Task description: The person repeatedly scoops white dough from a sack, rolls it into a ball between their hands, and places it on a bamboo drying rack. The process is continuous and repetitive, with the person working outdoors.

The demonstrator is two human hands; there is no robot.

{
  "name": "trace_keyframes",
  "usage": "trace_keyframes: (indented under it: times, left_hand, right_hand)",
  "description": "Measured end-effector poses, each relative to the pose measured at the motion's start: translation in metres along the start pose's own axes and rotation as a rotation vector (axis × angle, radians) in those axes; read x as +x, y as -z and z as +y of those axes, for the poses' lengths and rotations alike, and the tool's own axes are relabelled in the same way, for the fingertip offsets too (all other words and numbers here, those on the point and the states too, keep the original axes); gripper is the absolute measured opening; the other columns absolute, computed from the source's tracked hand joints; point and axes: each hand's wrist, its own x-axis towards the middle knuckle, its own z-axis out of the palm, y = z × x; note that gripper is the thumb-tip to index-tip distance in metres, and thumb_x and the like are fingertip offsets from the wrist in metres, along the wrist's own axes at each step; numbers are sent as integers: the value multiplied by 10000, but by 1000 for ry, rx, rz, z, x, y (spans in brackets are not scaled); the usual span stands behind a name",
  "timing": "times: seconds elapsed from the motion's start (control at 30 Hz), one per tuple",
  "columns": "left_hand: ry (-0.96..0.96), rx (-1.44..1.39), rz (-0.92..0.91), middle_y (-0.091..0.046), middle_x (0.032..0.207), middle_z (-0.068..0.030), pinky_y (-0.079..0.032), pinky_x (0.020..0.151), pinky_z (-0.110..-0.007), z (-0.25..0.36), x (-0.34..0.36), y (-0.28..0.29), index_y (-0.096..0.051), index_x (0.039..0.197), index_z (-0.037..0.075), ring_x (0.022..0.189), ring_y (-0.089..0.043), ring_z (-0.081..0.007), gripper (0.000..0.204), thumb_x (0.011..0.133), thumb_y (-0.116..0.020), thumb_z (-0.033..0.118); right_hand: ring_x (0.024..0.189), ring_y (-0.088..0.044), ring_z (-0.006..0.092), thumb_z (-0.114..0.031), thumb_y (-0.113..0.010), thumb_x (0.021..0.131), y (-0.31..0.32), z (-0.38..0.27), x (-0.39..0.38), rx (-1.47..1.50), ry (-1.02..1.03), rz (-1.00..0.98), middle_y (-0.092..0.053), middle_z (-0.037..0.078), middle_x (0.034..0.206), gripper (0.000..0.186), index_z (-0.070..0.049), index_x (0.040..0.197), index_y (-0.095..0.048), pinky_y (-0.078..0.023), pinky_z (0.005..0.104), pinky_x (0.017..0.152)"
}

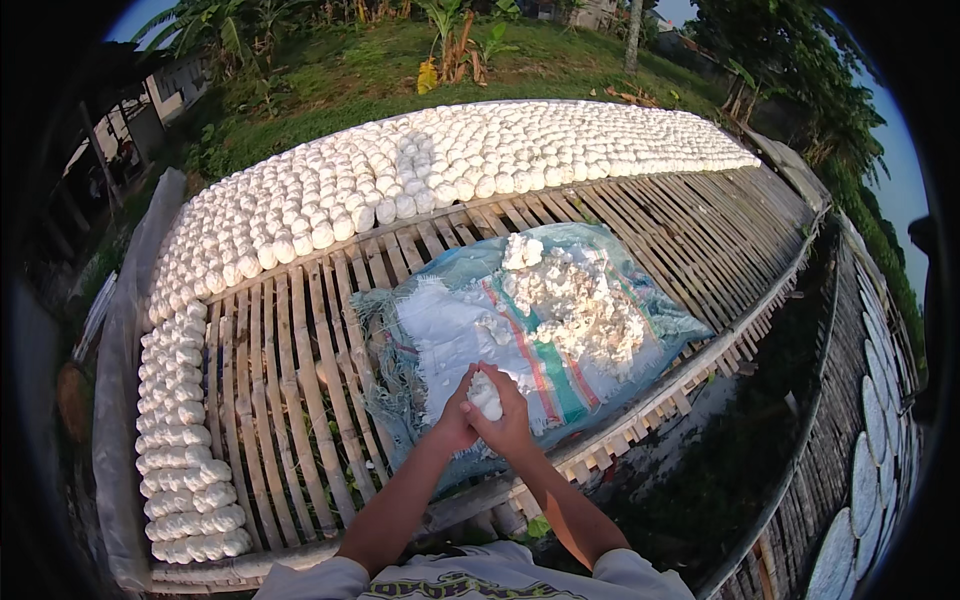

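Observation:
Both my hands are cupped together over the near part of a woven plastic sack. My left hand (pixel 457 422) and my right hand (pixel 508 425) press around a lump of white, crumbly dough-like stuff (pixel 485 398), which shows between the fingers. Beyond them on the sack (pixel 450 330), striped red and green, lies a loose heap of the same white crumbly material (pixel 590 310). Smaller crumbs sit on the sack's white middle. My palms hide the underside of the lump.
A slatted bamboo rack (pixel 290 400) carries the sack. Rows of white shaped lumps (pixel 400 165) cover its far side and left edge. Rolled clear plastic sheeting (pixel 135 370) lies along the left. Another rack with flat round pale discs (pixel 862 485) stands at right, across a gap.

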Motion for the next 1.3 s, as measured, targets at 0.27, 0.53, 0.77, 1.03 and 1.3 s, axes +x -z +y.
trace_keyframes:
  times: [0.27, 0.53, 0.77, 1.03, 1.3]
  left_hand:
    - [-115, -280, 98, -672, 1289, -49, -489, 1089, -426, -19, -26, -17, -581, 1377, 126, 1212, -648, -240, 645, 1063, -452, 674]
    - [-121, 6, 210, -633, 1396, -91, -469, 1138, -465, -7, -48, -21, -519, 1488, 110, 1322, -598, -275, 680, 1079, -421, 644]
    - [28, -370, -258, -646, 1376, -149, -532, 1063, -450, -8, -66, -2, -555, 1434, 94, 1219, -666, -284, 604, 1099, -430, 581]
    - [1, -240, -323, -691, 1245, -108, -565, 998, -441, -9, -73, 34, -605, 1343, 101, 1156, -691, -257, 468, 1120, -424, 471]
    - [-16, -269, -6, -689, 1232, -82, -567, 989, -456, -3, -85, 20, -622, 1304, 116, 1134, -691, -242, 458, 1100, -443, 484]
  right_hand:
    - [1075, -724, 359, -227, -837, 853, -27, -13, -15, 33, -267, 130, -715, 231, 1192, 575, -12, 1352, -649, -567, 424, 939]
    - [1104, -700, 330, -146, -812, 863, -19, -13, -10, 231, -354, -3, -702, 224, 1234, 537, 23, 1324, -596, -553, 404, 976]
    - [1468, -401, 440, -149, -782, 823, -26, -55, -28, 141, -345, -175, -495, 262, 1523, 821, 12, 1540, -416, -241, 538, 1255]
    - [1138, -682, 365, -225, -824, 813, 2, -66, -2, -52, 376, -443, -710, 132, 1232, 334, -36, 1076, -746, -553, 473, 968]
    - [1084, -692, 349, -201, -874, 796, -21, -67, -20, 75, -143, -244, -705, 129, 1180, 395, -54, 1140, -746, -556, 453, 951]
